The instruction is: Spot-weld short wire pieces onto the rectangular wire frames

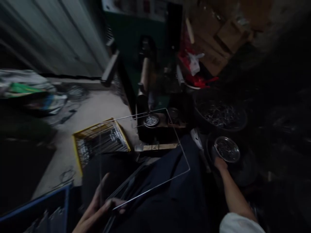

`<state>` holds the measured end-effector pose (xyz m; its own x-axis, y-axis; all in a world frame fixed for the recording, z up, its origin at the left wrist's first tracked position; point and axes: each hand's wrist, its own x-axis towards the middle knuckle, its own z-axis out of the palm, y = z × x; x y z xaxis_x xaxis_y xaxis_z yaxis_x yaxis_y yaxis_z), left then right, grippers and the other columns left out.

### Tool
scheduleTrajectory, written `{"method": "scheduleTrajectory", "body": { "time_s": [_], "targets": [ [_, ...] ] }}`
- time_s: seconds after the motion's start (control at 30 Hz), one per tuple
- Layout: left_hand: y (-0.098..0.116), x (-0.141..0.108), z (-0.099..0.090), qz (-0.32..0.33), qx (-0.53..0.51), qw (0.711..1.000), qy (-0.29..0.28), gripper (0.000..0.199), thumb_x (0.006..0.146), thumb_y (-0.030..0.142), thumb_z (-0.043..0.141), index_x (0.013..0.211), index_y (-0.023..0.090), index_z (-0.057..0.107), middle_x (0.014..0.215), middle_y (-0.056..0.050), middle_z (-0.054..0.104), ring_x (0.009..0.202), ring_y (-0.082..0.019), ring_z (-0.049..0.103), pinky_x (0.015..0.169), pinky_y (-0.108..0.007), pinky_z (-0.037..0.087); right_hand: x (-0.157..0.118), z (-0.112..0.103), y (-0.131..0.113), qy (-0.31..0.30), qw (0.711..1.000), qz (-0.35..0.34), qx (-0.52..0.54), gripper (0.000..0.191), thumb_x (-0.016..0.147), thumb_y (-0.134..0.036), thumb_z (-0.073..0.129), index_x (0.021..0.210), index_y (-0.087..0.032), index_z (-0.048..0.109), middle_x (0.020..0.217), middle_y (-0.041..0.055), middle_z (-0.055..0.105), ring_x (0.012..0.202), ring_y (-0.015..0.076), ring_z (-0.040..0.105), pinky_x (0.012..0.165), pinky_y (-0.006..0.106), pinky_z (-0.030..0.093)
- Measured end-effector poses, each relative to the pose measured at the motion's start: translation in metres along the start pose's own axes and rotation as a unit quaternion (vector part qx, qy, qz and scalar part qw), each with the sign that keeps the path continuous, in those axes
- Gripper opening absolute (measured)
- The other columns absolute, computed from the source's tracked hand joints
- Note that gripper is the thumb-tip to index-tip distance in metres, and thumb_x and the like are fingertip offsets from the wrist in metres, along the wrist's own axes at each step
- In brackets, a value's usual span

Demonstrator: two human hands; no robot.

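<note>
The concrete floor (97, 106) carries a yellow-rimmed tray (93, 127) heaped with wire rods (104, 140), and a loose tangle of coiled wire (76, 93) lies beyond it.

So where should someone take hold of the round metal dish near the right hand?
Grip the round metal dish by its near rim, coming from the right hand side: it sits tilted, and that lower edge is exposed and closest.

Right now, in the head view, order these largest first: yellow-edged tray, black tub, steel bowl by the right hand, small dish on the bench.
Yellow-edged tray and black tub look alike, so no ranking there.
Next the steel bowl.
Then the small dish, though the bowl sits nearer the camera.
</note>
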<state>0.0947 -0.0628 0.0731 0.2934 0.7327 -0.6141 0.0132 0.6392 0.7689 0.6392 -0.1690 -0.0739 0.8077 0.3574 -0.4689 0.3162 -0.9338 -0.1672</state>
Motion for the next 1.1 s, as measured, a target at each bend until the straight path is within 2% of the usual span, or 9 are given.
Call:
{"method": "scheduleTrajectory", "body": {
  "time_s": [0.17,0.3,0.43,0.53,0.6,0.67,0.8,0.97,1.1],
  "targets": [
    [0.01,-0.001,0.009,0.036,-0.072,0.997,-0.02,0.098,0.08,0.041,0.073,0.154,0.039,0.008,0.072,0.001,0.071,0.065,-0.022,0.064,0.064,-0.03,0.048,0.005,0.002,0.008,0.003,0.998,-0.065,-0.018,0.005,0.064,-0.019,0.059,0.063,-0.021,0.063,0.087,0.0193,0.073,0.099,0.0379,0.069,0.085,0.05,0.051],
    [0.005,0.009,-0.002,0.059,-0.1,0.989,-0.09,0.097,0.085,0.036,0.068,0.154,0.036,-0.001,0.075,-0.004,0.072,0.07,-0.024,0.066,0.067,-0.033,0.049,-0.017,-0.017,0.011,0.042,0.975,-0.139,0.169,0.015,0.059,-0.027,0.061,0.073,-0.024,0.067,0.08,0.0099,0.073,0.085,0.0332,0.071,0.076,0.045,0.056],
    [0.004,0.015,-0.006,0.073,-0.098,0.986,-0.117,0.096,0.089,0.032,0.064,0.154,0.03,-0.008,0.076,-0.007,0.072,0.071,-0.023,0.065,0.069,-0.033,0.049,-0.084,-0.065,0.001,-0.005,0.922,-0.163,0.35,0.033,0.063,-0.042,0.072,0.088,-0.021,0.072,0.065,0.0042,0.067,0.053,0.0225,0.061,0.05,0.035,0.051],
    [0.005,0.017,-0.007,0.07,-0.102,0.984,-0.127,0.097,0.089,0.03,0.064,0.154,0.029,-0.008,0.08,-0.008,0.073,0.073,-0.023,0.065,0.07,-0.032,0.049,-0.151,-0.095,-0.025,-0.035,0.902,-0.202,0.381,0.038,0.067,-0.046,0.077,0.096,-0.021,0.074,0.055,0.0016,0.059,0.044,0.0166,0.053,0.041,0.028,0.043],
    [0.005,0.018,-0.007,0.065,-0.105,0.984,-0.129,0.098,0.088,0.031,0.066,0.154,0.03,-0.007,0.082,-0.008,0.073,0.074,-0.024,0.065,0.071,-0.033,0.049,-0.19,-0.1,-0.055,-0.078,0.893,-0.257,0.362,0.034,0.072,-0.048,0.075,0.095,-0.023,0.075,0.066,0.0064,0.066,0.051,0.0179,0.059,0.045,0.029,0.048],
    [0.004,0.02,-0.007,0.062,-0.107,0.984,-0.131,0.098,0.087,0.032,0.067,0.154,0.032,-0.005,0.081,-0.007,0.073,0.074,-0.024,0.066,0.072,-0.033,0.049,-0.217,-0.09,-0.092,-0.141,0.857,-0.372,0.328,0.036,0.074,-0.049,0.074,0.101,-0.024,0.076,0.102,0.0114,0.072,0.088,0.0253,0.07,0.077,0.037,0.058],
    [0.001,0.021,-0.008,0.074,-0.106,0.981,-0.146,0.094,0.089,0.033,0.063,0.154,0.033,-0.006,0.081,-0.007,0.073,0.075,-0.024,0.066,0.073,-0.033,0.049,-0.239,-0.048,-0.157,-0.281,0.768,-0.553,0.162,0.084,0.065,-0.049,0.083,0.141,-0.027,0.052,0.142,0.0088,0.054,0.133,0.0318,0.049,0.114,0.051,0.035],
    [-0.002,0.024,-0.01,0.09,-0.097,0.979,-0.153,0.092,0.09,0.032,0.061,0.154,0.031,-0.006,0.084,-0.009,0.074,0.076,-0.024,0.067,0.076,-0.035,0.049,-0.239,-0.002,-0.18,-0.194,0.727,-0.659,0.001,0.075,0.086,-0.024,0.063,0.153,-0.021,0.03,0.156,0.0087,0.034,0.145,0.0236,0.031,0.119,0.044,0.029],
    [-0.005,0.032,-0.012,0.095,-0.099,0.977,-0.16,0.089,0.091,0.032,0.059,0.154,0.032,-0.003,0.081,-0.009,0.074,0.073,-0.023,0.067,0.073,-0.034,0.048,-0.24,0.006,-0.173,-0.164,0.724,-0.67,-0.013,0.07,0.089,-0.019,0.056,0.154,-0.02,0.029,0.156,0.0076,0.034,0.144,0.0202,0.034,0.118,0.039,0.033]
  ]
}}
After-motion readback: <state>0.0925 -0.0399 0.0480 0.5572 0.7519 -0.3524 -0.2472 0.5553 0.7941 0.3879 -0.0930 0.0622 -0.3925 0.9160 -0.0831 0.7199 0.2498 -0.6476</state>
